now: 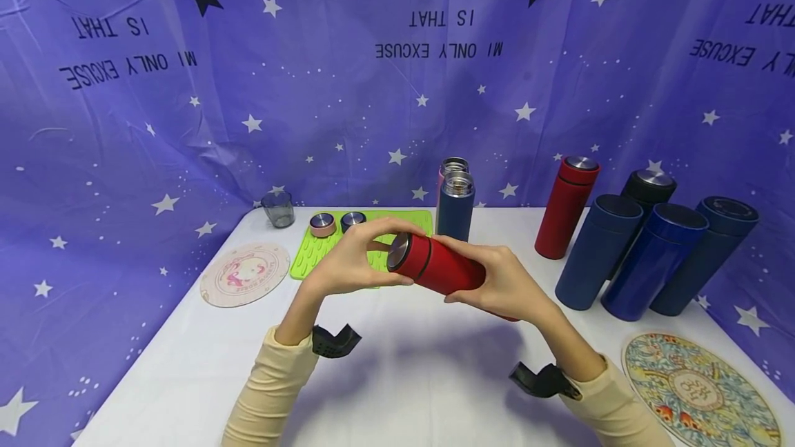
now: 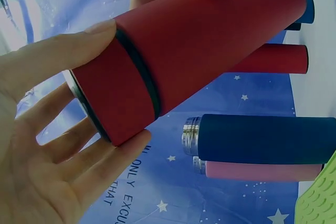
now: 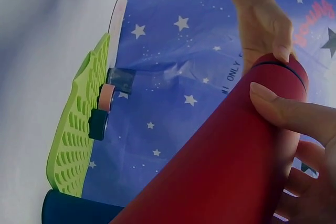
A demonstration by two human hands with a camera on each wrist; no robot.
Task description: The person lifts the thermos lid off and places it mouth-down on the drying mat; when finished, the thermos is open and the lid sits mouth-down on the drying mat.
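A red thermos bottle (image 1: 453, 269) is held tilted above the table by both hands, its capped end pointing left. My left hand (image 1: 357, 257) grips the red lid (image 2: 113, 95), thumb on one side and fingers on the other. The lid sits on the bottle, with a dark ring between the two. My right hand (image 1: 506, 278) wraps round the body of the bottle, its thumb (image 3: 268, 100) lying along the red wall in the right wrist view. Behind the hands, a lidless blue thermos (image 1: 456, 209) stands upright before a lidless pink one (image 2: 262, 170).
A green mat (image 1: 304, 261) carries a pink lid (image 1: 322, 225) and a dark blue lid (image 1: 352, 221). A grey glass (image 1: 278, 210) and a round pink coaster (image 1: 246, 274) lie left. Right stand a red thermos (image 1: 566, 209), several dark ones (image 1: 599, 254) and a patterned round mat (image 1: 702, 388).
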